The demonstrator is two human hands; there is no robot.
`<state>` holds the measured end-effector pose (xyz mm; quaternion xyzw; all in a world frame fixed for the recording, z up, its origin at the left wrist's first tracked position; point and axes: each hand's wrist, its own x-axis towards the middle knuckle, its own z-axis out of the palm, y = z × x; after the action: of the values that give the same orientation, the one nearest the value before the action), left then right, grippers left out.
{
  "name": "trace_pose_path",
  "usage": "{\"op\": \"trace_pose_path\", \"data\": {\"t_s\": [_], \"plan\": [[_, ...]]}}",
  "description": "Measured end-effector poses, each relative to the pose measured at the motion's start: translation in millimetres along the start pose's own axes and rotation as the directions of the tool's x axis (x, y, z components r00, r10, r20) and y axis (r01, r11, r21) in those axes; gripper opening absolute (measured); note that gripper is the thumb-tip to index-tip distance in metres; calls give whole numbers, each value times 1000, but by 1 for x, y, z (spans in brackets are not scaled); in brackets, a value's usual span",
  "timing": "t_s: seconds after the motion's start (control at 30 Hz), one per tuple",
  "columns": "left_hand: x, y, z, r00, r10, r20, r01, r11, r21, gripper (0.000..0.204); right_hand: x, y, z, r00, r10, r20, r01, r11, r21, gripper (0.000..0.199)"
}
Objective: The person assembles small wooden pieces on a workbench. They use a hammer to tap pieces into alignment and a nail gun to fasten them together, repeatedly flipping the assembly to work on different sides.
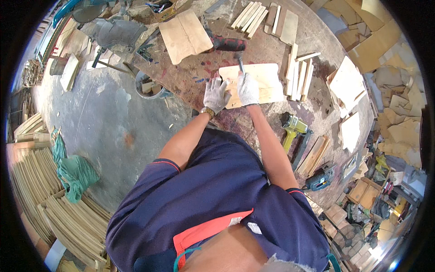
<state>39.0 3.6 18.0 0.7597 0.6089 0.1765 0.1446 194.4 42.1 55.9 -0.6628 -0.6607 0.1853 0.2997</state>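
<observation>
Board [268,86] at one o'clock risked denting if the hammer [241,65], clasped in our right hand [248,89], glanced toward our unclenched left hand [216,96].

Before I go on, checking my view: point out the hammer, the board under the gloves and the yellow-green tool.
Hammer [241,66]: head view, on its handle.
Board [268,85]: head view, on bare wood near its right side.
Yellow-green tool [296,125]: head view, on its body.

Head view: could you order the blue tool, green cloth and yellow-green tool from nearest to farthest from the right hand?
1. Yellow-green tool: right of the right hand.
2. Blue tool: farther right, lower in view.
3. Green cloth: far left.
</observation>
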Motion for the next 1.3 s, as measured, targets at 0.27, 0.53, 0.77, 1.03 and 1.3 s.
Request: {"op": "trace_pose_path", "data": {"t_s": [0.27, 0.53, 0.77, 1.03, 1.3], "plan": [[-2, 4, -3, 999, 2, -36, -2, 1000, -2, 62, -12, 10, 6, 997, -60, 39, 64, 991, -117, 46], [-1, -6, 8, 984, -31, -175, 6, 991, -137, 69, -41, 21, -17, 992, -15, 126, 16, 1000, -4, 42], [23, 3, 7, 910, -409, -65, 391, 901, -185, 41, -157, 43, -100, 976, 199, 87, -202, 979, 29, 35], [38, 67, -31, 846, -474, 246, 283, 7, -959, 20, -179, 60, -113, 919, 381, -98, -368, 921, 127, 48], [15, 59, -44, 773, -299, 560, 591, 17, -807, 21, -123, 31, -76, 615, 585, 528, -467, -269, 842, 53]]}}
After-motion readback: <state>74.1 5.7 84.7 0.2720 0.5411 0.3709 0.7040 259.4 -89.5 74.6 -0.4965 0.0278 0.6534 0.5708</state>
